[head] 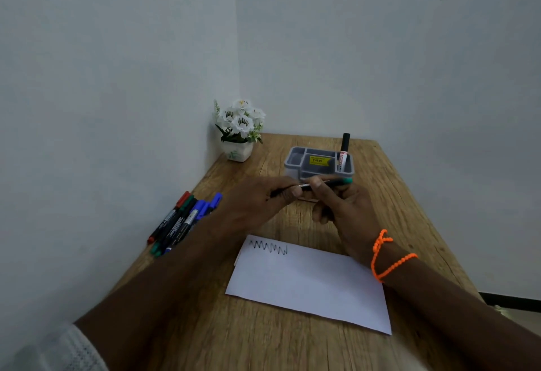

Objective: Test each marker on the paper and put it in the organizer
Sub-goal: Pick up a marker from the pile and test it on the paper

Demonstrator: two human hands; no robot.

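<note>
- Nearest the person, the white paper lies flat on the wooden table; one black zigzag line sits at its far left corner, so seemingly a single marker has been tested.
- Above the paper's far edge, both hands hold one slim dark marker with a green end, level and clear of the table. The left hand is closed around one end, and the right hand pinches the other; whether the cap is coming off or going on cannot be told.
- To the left, a cluster of markers, red, green and blue, waits untested, so most of the job remains.
- Beyond the hands, the grey organizer holds one black-capped marker upright in its right compartment; the other compartments look empty, bar a yellow sticker.
- Farthest, a flower pot sits in the corner.
</note>
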